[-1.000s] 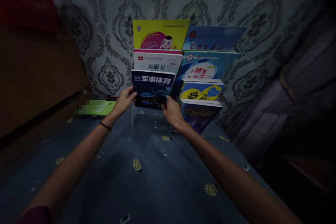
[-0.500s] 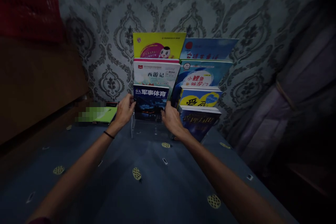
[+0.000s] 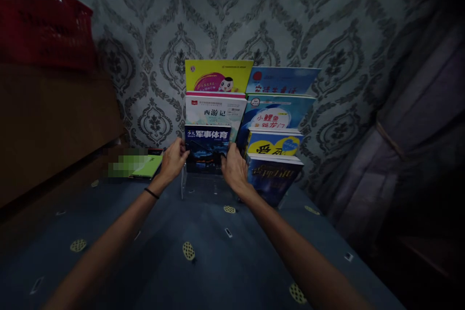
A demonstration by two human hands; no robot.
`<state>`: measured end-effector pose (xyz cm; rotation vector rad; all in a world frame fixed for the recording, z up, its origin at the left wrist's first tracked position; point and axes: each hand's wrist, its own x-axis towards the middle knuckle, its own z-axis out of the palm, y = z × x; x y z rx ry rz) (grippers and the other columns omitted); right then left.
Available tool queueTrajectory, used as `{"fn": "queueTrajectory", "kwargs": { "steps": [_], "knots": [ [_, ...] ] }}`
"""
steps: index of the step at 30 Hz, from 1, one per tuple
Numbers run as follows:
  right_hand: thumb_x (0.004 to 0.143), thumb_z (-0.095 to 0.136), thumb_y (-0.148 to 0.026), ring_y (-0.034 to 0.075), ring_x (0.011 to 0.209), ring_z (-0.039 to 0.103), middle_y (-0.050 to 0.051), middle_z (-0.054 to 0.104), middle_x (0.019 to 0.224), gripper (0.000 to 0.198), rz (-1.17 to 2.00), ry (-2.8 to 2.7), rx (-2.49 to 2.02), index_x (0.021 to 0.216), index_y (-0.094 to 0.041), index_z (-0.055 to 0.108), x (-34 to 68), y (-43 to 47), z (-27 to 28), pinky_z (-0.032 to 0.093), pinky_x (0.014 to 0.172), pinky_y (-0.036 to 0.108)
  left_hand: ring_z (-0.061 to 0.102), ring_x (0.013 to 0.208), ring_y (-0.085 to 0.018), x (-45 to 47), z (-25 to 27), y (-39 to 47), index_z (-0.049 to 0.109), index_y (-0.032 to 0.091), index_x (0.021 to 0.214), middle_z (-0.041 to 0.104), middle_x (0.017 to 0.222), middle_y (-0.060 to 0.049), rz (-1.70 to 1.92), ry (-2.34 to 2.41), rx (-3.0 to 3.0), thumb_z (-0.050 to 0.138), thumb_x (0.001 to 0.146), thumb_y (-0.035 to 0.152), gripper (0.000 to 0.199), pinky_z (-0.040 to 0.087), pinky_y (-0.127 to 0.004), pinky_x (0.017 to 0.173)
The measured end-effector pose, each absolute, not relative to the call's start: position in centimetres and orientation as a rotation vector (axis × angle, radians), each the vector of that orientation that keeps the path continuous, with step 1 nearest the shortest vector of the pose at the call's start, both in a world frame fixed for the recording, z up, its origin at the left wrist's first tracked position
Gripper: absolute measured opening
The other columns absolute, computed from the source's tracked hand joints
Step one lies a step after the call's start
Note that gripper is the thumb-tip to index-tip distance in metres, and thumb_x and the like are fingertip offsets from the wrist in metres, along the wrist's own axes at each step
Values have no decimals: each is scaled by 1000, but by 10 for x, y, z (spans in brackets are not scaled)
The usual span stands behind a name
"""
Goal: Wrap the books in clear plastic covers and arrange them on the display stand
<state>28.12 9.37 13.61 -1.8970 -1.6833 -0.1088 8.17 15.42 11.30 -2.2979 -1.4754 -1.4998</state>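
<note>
A dark blue book [image 3: 208, 150] with white lettering stands upright in the left column of a clear stepped book stand [image 3: 196, 185]. My left hand [image 3: 175, 159] grips its left edge, and my right hand [image 3: 234, 167] holds the right edge, fingers closed. Behind it rise a white book [image 3: 214, 111] and a yellow book [image 3: 218, 75]. The right column carries a blue book [image 3: 286, 80], a lighter blue book [image 3: 279, 111], a yellow-and-blue book [image 3: 274, 143] and a dark navy book [image 3: 274, 179] at the front, close to my right hand.
Green-covered books [image 3: 145, 166] lie flat on the patterned blue cloth [image 3: 156, 261], left of the stand. A brown box [image 3: 54, 126] with a red basket [image 3: 47, 24] on top stands at far left. Patterned wallpaper is behind; a curtain [image 3: 374, 169] hangs at right.
The view has tilted up a little, so the stand and books sit lower in the picture. Both hands keep their hold on the dark blue book, which stays in about the same place.
</note>
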Motion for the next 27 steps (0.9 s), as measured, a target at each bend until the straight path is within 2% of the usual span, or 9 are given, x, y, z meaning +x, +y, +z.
{"fn": "queueTrajectory", "kwargs": {
  "steps": [6,14,27],
  "knots": [
    [98,50,-20,27,99,68,14,67,116,25,-81,-1664,-1878,122,-17,45,282,96,134,48,76,34,61,78,-19,83,115,152,49,22,96,59,82,1,-1430,-1504,-2300,61,85,18,16,46,-30,73],
    [99,51,-23,26,92,71,14,72,104,24,-22,-1608,-1892,119,-15,40,277,93,130,46,71,32,66,81,-22,86,121,144,47,21,116,65,86,-1,-1312,-1583,-2256,58,91,19,27,46,-30,72],
    [97,49,-17,24,99,69,12,70,114,30,-45,-1612,-1713,126,-15,40,275,93,110,47,75,31,70,83,-24,88,122,141,46,21,120,67,87,-2,-1212,-1623,-2219,57,95,22,28,45,-29,69]
  ]
}}
